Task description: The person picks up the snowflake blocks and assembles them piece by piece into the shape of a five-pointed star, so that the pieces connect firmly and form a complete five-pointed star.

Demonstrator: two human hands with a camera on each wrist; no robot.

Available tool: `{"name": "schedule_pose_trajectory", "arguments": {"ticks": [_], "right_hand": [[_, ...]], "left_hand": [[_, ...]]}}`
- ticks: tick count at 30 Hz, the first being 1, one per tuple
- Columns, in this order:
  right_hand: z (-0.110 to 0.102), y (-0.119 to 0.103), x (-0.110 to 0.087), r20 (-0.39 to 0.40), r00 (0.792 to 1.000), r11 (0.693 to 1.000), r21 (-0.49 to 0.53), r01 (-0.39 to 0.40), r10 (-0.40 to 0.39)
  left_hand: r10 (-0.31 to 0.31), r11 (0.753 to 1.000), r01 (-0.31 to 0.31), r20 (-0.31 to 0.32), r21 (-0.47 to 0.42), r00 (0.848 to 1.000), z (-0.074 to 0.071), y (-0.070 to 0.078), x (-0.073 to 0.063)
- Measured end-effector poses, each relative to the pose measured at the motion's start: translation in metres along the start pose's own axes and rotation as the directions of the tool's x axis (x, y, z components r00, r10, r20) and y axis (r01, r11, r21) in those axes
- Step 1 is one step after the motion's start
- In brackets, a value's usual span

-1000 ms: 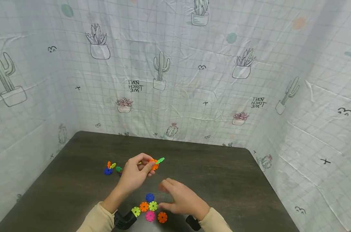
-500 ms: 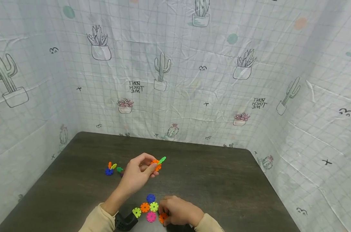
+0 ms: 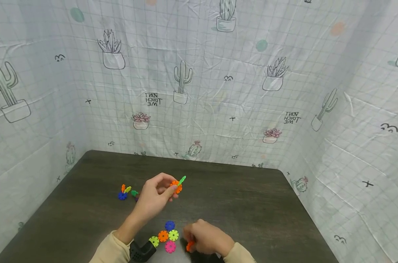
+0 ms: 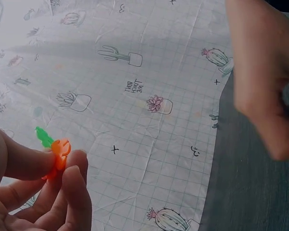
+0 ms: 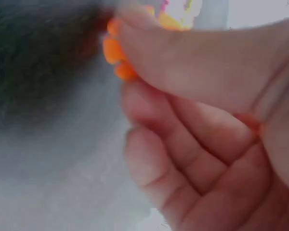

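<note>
Raised over the middle of the table, my left hand (image 3: 156, 195) pinches an orange notched disc (image 3: 177, 186) with a green notched disc (image 3: 182, 179) slotted into its edge. The left wrist view shows the same orange disc (image 4: 61, 153) between thumb and fingers, the green disc (image 4: 44, 136) jutting up beyond it. Close over the table at the front, my right hand (image 3: 208, 237) pinches another orange disc (image 3: 190, 246) on edge. In the right wrist view the thumb covers much of this orange disc (image 5: 113, 48).
Left of my right hand lie loose discs: a blue one (image 3: 170, 225), a pink one (image 3: 170, 246), an orange one (image 3: 163, 236) and two yellow-green ones (image 3: 173, 235). A joined blue, orange and yellow piece (image 3: 122, 195) stands at the left, beside a partly hidden green disc (image 3: 134, 193).
My right hand has come down to the loose orange disc at the front right, pinched it and tipped it up. The left hand stays nearly in place with its joined discs.
</note>
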State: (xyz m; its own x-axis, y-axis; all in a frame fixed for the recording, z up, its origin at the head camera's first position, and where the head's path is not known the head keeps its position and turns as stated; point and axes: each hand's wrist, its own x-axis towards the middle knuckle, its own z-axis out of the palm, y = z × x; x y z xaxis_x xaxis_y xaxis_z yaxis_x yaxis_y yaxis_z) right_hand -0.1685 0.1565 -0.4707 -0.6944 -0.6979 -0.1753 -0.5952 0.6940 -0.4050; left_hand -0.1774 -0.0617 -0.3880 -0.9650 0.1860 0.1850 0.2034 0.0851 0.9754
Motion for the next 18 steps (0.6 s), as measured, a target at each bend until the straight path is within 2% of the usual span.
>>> {"name": "schedule_pose_trajectory", "arguments": {"ticks": [2,3,5,6,8,10,12,13,14,15,16,18], "right_hand": [[-0.005,-0.001,-0.001,-0.115,0.991,0.998,0.021,0.065,-0.062],[-0.009,-0.001,-0.001,-0.182,0.979,0.994,0.045,0.100,-0.090],[-0.017,-0.003,-0.001,-0.328,0.935,0.981,0.092,0.169,-0.131],[-0.021,-0.004,-0.001,-0.401,0.905,0.973,0.112,0.203,-0.143],[-0.031,-0.008,0.000,-0.554,0.817,0.958,0.116,0.264,-0.158],[-0.042,-0.013,0.000,-0.695,0.697,0.948,0.067,0.310,-0.179],[-0.052,-0.017,0.000,-0.794,0.577,0.946,0.005,0.325,-0.194],[-0.057,-0.019,0.000,-0.829,0.522,0.945,-0.025,0.327,-0.202],[-0.062,-0.020,0.000,-0.852,0.479,0.944,-0.049,0.326,-0.210],[-0.065,-0.021,0.001,-0.868,0.446,0.945,-0.073,0.320,-0.218],[-0.067,-0.021,0.001,-0.877,0.426,0.945,-0.085,0.317,-0.221],[-0.069,-0.021,0.001,-0.883,0.408,0.944,-0.103,0.312,-0.231]], "left_hand": [[-0.003,1.000,0.003,-0.007,0.000,1.000,0.000,0.000,0.001],[-0.002,1.000,0.002,-0.007,0.000,1.000,0.000,0.000,0.001],[0.002,1.000,-0.002,-0.005,0.000,1.000,0.000,0.000,0.001],[0.005,1.000,-0.005,-0.002,-0.001,1.000,-0.001,0.001,0.002],[0.012,1.000,-0.012,0.003,-0.001,1.000,-0.001,0.001,0.002],[0.020,1.000,-0.020,0.005,0.000,1.000,0.000,0.002,0.002],[0.022,1.000,-0.022,0.005,-0.001,1.000,0.000,0.003,0.003],[0.024,1.000,-0.024,0.006,-0.001,1.000,0.000,0.003,0.003],[0.027,1.000,-0.027,0.006,-0.002,1.000,-0.001,0.004,0.003],[0.030,1.000,-0.030,0.005,-0.003,1.000,-0.001,0.004,0.003],[0.032,0.999,-0.032,0.007,-0.001,0.999,-0.001,0.005,0.003],[0.035,0.999,-0.035,0.017,-0.001,0.999,-0.001,0.004,0.003]]}}
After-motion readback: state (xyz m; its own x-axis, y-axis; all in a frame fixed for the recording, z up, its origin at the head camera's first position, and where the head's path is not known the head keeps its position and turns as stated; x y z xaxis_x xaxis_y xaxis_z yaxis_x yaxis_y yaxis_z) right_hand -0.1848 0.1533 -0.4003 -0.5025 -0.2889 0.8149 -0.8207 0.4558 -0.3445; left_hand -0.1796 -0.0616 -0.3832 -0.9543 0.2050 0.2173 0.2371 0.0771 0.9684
